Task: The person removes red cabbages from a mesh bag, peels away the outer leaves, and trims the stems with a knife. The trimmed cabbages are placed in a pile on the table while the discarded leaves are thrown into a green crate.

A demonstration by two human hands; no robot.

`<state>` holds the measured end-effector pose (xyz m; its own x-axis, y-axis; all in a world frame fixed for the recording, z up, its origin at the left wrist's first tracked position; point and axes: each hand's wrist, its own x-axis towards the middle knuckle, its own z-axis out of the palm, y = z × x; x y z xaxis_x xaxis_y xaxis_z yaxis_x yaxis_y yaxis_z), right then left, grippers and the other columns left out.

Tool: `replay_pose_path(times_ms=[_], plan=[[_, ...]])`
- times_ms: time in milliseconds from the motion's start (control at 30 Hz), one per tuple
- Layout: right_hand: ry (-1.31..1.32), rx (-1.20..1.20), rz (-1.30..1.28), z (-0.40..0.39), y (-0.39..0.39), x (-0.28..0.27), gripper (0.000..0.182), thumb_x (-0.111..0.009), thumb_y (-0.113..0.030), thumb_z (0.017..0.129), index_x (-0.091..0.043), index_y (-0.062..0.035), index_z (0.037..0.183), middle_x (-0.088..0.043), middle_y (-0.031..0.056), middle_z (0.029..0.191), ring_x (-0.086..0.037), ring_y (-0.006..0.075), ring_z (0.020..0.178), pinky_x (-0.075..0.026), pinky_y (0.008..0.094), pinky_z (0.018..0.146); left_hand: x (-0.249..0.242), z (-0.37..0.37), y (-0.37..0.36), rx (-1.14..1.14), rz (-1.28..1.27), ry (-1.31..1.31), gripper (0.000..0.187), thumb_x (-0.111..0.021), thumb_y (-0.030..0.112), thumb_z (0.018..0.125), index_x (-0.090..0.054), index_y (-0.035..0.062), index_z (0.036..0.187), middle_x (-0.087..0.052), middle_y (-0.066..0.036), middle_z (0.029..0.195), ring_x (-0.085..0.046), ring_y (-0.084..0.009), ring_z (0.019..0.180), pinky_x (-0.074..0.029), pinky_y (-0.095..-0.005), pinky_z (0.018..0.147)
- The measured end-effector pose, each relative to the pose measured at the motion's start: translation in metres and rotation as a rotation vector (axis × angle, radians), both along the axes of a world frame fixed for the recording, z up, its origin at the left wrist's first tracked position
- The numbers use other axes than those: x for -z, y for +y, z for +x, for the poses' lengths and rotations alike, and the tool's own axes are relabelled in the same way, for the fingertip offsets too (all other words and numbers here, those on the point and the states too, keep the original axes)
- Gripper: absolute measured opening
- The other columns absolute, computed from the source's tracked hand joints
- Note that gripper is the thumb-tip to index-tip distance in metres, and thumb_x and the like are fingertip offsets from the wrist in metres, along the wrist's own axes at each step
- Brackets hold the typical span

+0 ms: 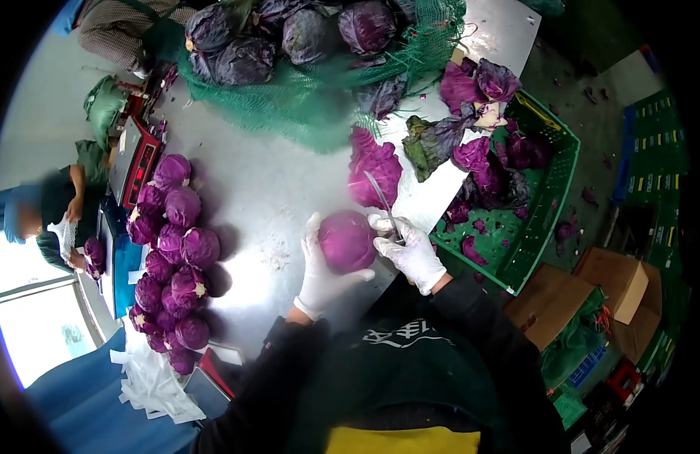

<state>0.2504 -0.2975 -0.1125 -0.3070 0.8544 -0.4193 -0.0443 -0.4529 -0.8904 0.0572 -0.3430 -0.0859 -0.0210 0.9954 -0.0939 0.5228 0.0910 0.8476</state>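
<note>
A smooth purple cabbage rests in my white-gloved left hand, whose fingers curve around its left side and underside. My right hand, also gloved, grips a knife with a curved blade pointing up and away, its fingertips beside the cabbage's right side. Just beyond the blade, a loose purple leaf lies on the metal table. Several trimmed cabbages stand grouped on the table's left part.
Untrimmed cabbages sit in green netting at the far side. A green crate holding leaves stands at the right, with cardboard boxes nearer. Scales and a co-worker are at the left; another person is behind.
</note>
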Motion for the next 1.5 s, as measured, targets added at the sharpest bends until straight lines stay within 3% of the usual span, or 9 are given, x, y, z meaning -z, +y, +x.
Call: replay_pose_path(times_ms=[133,400,533,667,933,1067,1100,1200,1500], plan=[[0.177,0.074,0.030,0.005,-0.001,0.021,0.028,-0.068,0.001,0.089,-0.064,-0.0025,0.116,-0.066,0.0020,0.119,-0.059,0.0072,0.103,-0.047,0.0237,0.094,0.003,0.001,0.013,0.051,0.041,0.039,0.121,-0.093,0.024,0.058,-0.019,0.0049,0.152,-0.040,-0.019,0.137,-0.038,-0.0361,0.129,-0.035,-0.0466,0.109],[0.223,0.154,-0.036,0.038,0.032,-0.034,0.026,-0.062,0.002,0.093,-0.064,-0.0003,0.119,-0.063,0.0090,0.129,-0.060,0.0110,0.110,-0.046,0.0247,0.099,-0.032,0.021,0.025,-0.009,-0.181,-0.879,0.104,-0.080,0.009,0.068,-0.021,0.0088,0.154,-0.038,-0.014,0.145,-0.041,-0.0276,0.135,-0.038,-0.0407,0.110],[0.212,0.034,-0.164,0.043,0.036,-0.052,0.034,-0.063,-0.009,0.096,-0.062,-0.0089,0.130,-0.066,-0.0019,0.092,-0.056,0.0012,0.072,-0.046,0.0165,0.064,-0.028,0.014,0.027,0.013,-0.294,-1.245,0.098,-0.074,0.018,0.074,-0.019,0.0121,0.155,-0.038,-0.014,0.146,-0.046,-0.0283,0.132,-0.042,-0.0407,0.107],[0.278,0.008,-0.227,0.032,0.029,-0.060,0.037,-0.061,-0.020,0.099,-0.060,-0.0153,0.135,-0.052,-0.0099,0.068,-0.040,-0.0003,0.050,-0.031,0.0171,0.045,-0.022,0.014,0.016,-0.129,-0.568,-1.547,0.098,-0.074,0.052,0.079,-0.025,0.0107,0.152,-0.036,-0.020,0.149,-0.042,-0.0406,0.135,-0.046,-0.0629,0.101],[0.221,0.042,-0.180,0.026,0.019,-0.055,0.037,-0.059,-0.025,0.100,-0.060,-0.0101,0.134,-0.051,-0.0106,0.069,-0.042,0.0005,0.049,-0.032,0.0175,0.044,-0.047,0.033,0.024,-0.091,-0.519,-1.511,0.086,-0.062,0.059,0.089,-0.030,0.0091,0.151,-0.037,-0.016,0.151,-0.042,-0.0382,0.136,-0.039,-0.0621,0.108],[0.128,0.042,0.115,0.020,0.021,-0.057,0.035,-0.062,-0.020,0.098,-0.063,-0.0102,0.131,-0.058,-0.0010,0.101,-0.057,0.0075,0.088,-0.047,0.0196,0.079,-0.027,0.025,0.022,-0.143,-0.437,-1.531,0.078,-0.061,0.052,0.091,-0.033,0.0075,0.149,-0.043,-0.017,0.147,-0.044,-0.0346,0.135,-0.038,-0.0560,0.111],[0.076,0.057,0.216,0.020,0.021,-0.061,0.031,-0.065,-0.013,0.095,-0.065,-0.0056,0.126,-0.055,-0.0056,0.094,-0.045,0.0032,0.083,-0.039,0.0175,0.081,-0.028,0.025,0.022,-0.149,-0.424,-1.530,0.078,-0.062,0.051,0.092,-0.033,0.0066,0.149,-0.044,-0.017,0.147,-0.045,-0.0343,0.135,-0.038,-0.0552,0.112],[0.139,0.069,0.147,0.020,0.023,-0.071,0.034,-0.071,-0.008,0.089,-0.068,-0.0115,0.124,-0.059,-0.0020,0.112,-0.053,0.0079,0.098,-0.044,0.0216,0.089,-0.031,0.026,0.022,-0.161,-0.390,-1.490,0.076,-0.064,0.046,0.092,-0.033,0.0039,0.148,-0.044,-0.018,0.145,-0.046,-0.0341,0.133,-0.038,-0.0537,0.112],[0.170,0.205,0.142,0.022,0.024,-0.060,0.013,-0.071,0.000,0.085,-0.067,-0.0064,0.095,-0.063,-0.0034,0.090,-0.052,0.0041,0.077,-0.044,0.0186,0.074,-0.032,0.030,0.022,-0.214,-0.406,-1.551,0.072,-0.065,0.035,0.093,-0.033,0.0010,0.147,-0.044,-0.019,0.144,-0.047,-0.0335,0.132,-0.038,-0.0523,0.113]])
